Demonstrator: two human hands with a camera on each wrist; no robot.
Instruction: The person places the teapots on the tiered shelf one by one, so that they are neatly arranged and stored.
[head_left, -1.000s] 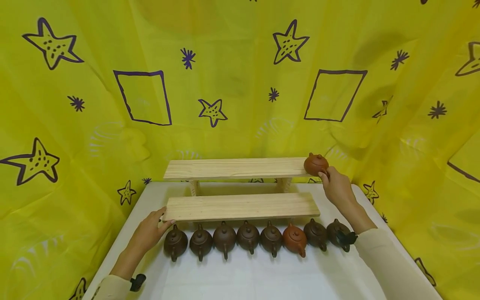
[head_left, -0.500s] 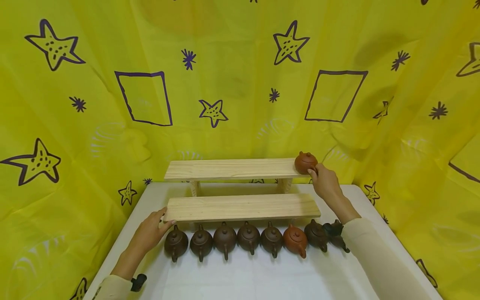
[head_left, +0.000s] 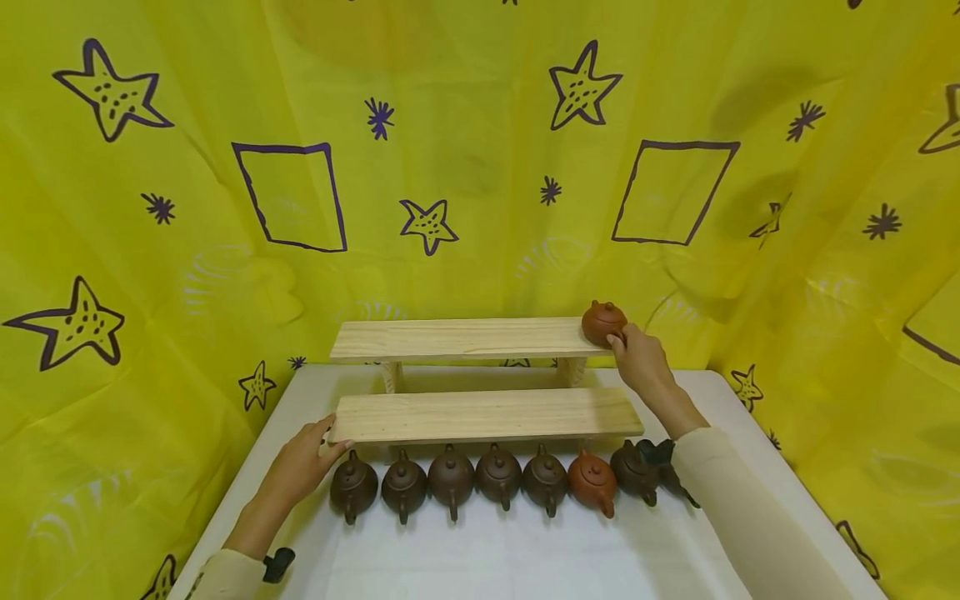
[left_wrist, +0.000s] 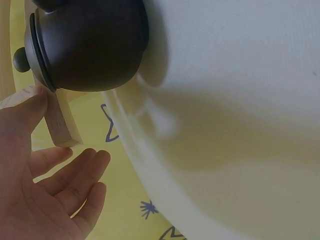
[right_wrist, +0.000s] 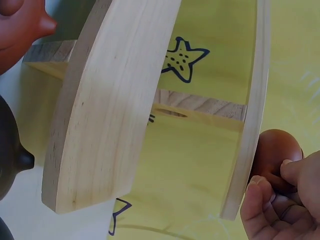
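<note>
At the right end of the upper shelf (head_left: 465,336), my right hand (head_left: 641,360) holds a small reddish-brown clay teapot (head_left: 602,321) by its handle. The thumb and fingers pinch that handle in the right wrist view, and the pot's base is right at the board. My left hand (head_left: 300,467) rests at the left end of the lower shelf (head_left: 483,415), thumb at the front corner and index fingertip at the board's end, the other fingers loose. Just beside it stands a dark brown teapot (left_wrist: 90,45) with a round lid knob.
A row of several dark teapots (head_left: 450,482) and one reddish teapot (head_left: 592,482) stands along the front of the lower shelf on a white-covered table (head_left: 465,567). My right sleeve overlaps the rightmost pot. A yellow patterned curtain (head_left: 480,283) encloses the back and sides.
My right hand has moved left with the reddish-brown teapot, from the shelf's right edge onto the end of the upper board. The left hand has stayed at the lower shelf.
</note>
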